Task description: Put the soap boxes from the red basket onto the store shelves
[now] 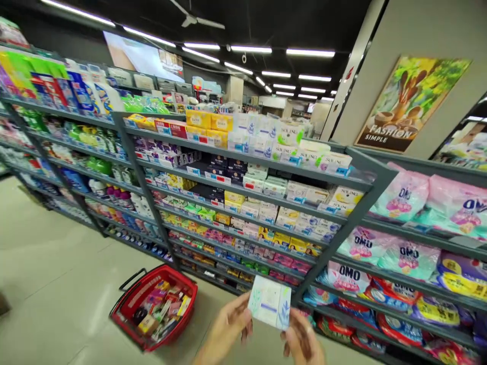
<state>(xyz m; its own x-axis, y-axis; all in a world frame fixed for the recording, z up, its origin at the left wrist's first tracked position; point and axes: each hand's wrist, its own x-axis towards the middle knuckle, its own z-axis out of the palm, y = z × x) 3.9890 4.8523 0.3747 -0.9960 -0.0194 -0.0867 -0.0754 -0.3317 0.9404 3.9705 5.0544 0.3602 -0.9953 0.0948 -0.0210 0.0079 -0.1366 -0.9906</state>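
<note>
A small white box [269, 301] with pale green and purple print is held up in front of the lower shelves. My left hand [228, 328] grips its left edge with fingers curled round it. My right hand [302, 340] holds its lower right corner from below. Both hands are slightly blurred. Behind the box runs a grey shelf unit [262, 157] packed with rows of small soap boxes. A red shopping basket [131, 296] holding several packets stands on the floor to my left.
Pink and blue OMO detergent bags [409, 258] fill the shelves on the right. More shelves with bottles and cartons [81, 134] run away to the left. Pale tiled floor [49, 263] lies left of the basket. A poster [411, 101] hangs on the wall.
</note>
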